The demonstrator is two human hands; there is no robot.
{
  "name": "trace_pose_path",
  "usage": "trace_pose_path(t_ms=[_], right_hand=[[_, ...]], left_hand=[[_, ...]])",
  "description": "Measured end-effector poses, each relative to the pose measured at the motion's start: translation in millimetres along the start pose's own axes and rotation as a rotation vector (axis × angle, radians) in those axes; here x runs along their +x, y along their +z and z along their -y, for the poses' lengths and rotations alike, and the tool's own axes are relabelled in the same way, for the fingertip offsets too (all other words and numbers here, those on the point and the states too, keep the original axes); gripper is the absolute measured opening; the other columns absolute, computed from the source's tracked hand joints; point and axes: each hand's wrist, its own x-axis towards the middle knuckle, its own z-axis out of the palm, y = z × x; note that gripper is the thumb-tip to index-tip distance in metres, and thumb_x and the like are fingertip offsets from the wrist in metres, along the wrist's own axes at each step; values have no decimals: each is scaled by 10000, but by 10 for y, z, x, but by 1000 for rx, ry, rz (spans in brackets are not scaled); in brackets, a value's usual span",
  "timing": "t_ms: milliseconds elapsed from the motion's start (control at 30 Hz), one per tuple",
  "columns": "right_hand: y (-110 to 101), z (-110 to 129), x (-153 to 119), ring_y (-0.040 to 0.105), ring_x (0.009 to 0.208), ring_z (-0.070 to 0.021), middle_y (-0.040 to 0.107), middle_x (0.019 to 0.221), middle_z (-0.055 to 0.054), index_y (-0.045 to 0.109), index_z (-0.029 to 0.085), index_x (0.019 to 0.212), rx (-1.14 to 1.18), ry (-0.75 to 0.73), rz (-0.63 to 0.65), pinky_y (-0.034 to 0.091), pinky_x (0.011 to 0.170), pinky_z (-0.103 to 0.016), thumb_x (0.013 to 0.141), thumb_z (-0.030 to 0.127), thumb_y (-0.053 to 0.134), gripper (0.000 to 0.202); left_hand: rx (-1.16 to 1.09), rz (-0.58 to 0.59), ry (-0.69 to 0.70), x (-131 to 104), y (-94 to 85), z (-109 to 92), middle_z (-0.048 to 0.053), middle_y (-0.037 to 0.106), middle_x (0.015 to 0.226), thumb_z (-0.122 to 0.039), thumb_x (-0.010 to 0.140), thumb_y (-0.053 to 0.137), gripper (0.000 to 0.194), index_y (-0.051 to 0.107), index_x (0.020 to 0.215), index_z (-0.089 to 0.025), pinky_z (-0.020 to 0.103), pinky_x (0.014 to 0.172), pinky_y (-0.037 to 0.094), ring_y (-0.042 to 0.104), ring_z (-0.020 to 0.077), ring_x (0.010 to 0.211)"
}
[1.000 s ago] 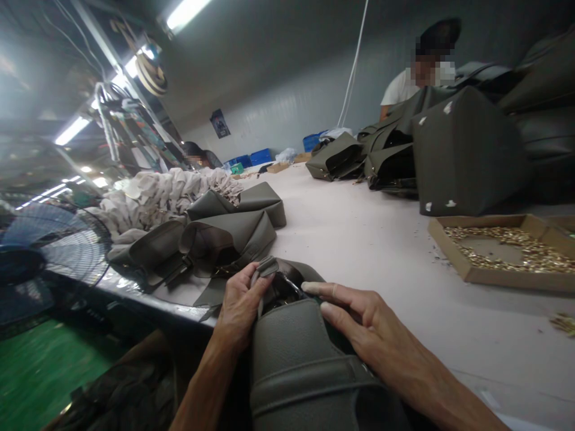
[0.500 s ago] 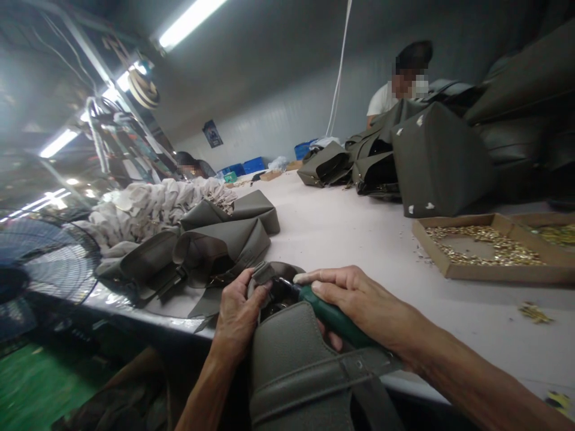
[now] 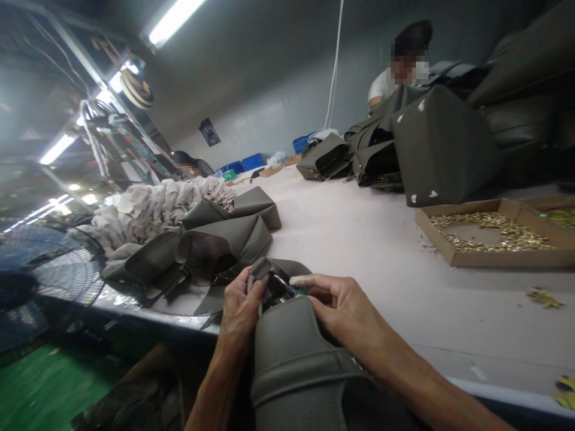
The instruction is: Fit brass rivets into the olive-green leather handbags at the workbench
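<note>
A grey-green bag (image 3: 291, 341) stands upright against the table edge in front of me. My left hand (image 3: 240, 302) is closed, thumb and fingers pinching a folded strap end (image 3: 261, 269) at the bag's far rim. My right hand (image 3: 345, 302) is wrapped round a green-handled tool with a dark metal head (image 3: 287, 287). The tool's head points left and touches or lies close to the pinched strap. Most of its handle is hidden behind my fingers and the bag, and its exact kind cannot be made out.
Several similar bags (image 3: 224, 242) lie left beside crumpled pale cloth (image 3: 157, 203); more bags (image 3: 440, 146) are piled right. Cardboard trays (image 3: 530, 257) hold gold-coloured small parts, with a loose heap (image 3: 543, 297) nearby. A fan (image 3: 49, 275) stands left. A co-worker (image 3: 381, 87) is behind the pile.
My right hand has tilted and curled more round the tool, so its green handle is now mostly hidden. The bag's near strap has dropped out of sight. My left hand keeps its pinch.
</note>
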Motion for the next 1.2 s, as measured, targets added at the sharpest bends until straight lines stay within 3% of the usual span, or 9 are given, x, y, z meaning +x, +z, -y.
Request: trace_pose_path(t_ms=[100,167,400,567,667,767,933,1033,1200], right_hand=[[81,-112,11,644,965,-226,716,902,-60,729,176,968,-126,-207,-73,482,891,-339,731,156,585,278],[116,-170,32,641,967,-231,717,931,-72,734,165,953,-64,-210,-99,474,894,-338,732,201,620,251],[110,-235,163,542,426,-103,612,533,-12,615,87,1130,605,216,-20,431,414,-179,681,322,748,524],[-18,-49,223,516,381,-78,582,544,-19,580,115,1045,831,447,124,411,365,-130,891,232,515,204],[-98,10,276,495,368,-49,533,525,-19,567,102,900,1023,639,219,381,351,-82,980,306,312,336],[-163,-8,282,460,354,-25,490,514,-1,567,88,832,1111,662,272,354,347,-61,983,388,264,452],[-252,21,139,469,399,-42,562,576,12,641,169,901,817,454,146,394,396,-100,835,286,591,144],[-310,101,71,468,418,-45,641,699,-11,663,174,955,504,366,66,414,415,-124,730,256,704,243],[-399,139,60,475,421,-32,665,855,-49,617,167,1145,301,321,105,401,406,-130,765,348,675,424]], left_hand=[[-127,5,-60,2,11,27,14,656,739,-462,683,701,447,645,996,-148,216,626,440,591,152,681],[-206,7,-104,0,15,32,12,661,726,-464,662,723,474,639,1008,-150,212,589,435,583,140,630],[-327,5,-131,-16,30,23,12,666,685,-427,618,767,411,675,905,-147,212,593,441,593,141,613],[-363,13,-92,30,58,21,17,667,717,-418,644,744,397,665,927,-151,217,621,437,584,141,631],[-290,24,-30,88,83,9,11,654,733,-413,691,707,354,662,919,-145,206,648,424,575,140,689],[-181,50,-20,140,98,0,-2,632,726,-407,741,658,308,651,907,-146,206,639,409,558,135,686],[-158,106,-115,194,77,9,4,632,717,-432,751,639,307,639,870,-148,218,636,419,583,153,696],[-196,137,-148,198,56,-3,19,635,715,-475,738,643,365,644,889,-142,236,622,434,592,169,685],[-227,142,-138,176,56,-26,8,611,667,-473,736,644,337,635,817,-146,236,606,433,573,152,630]])
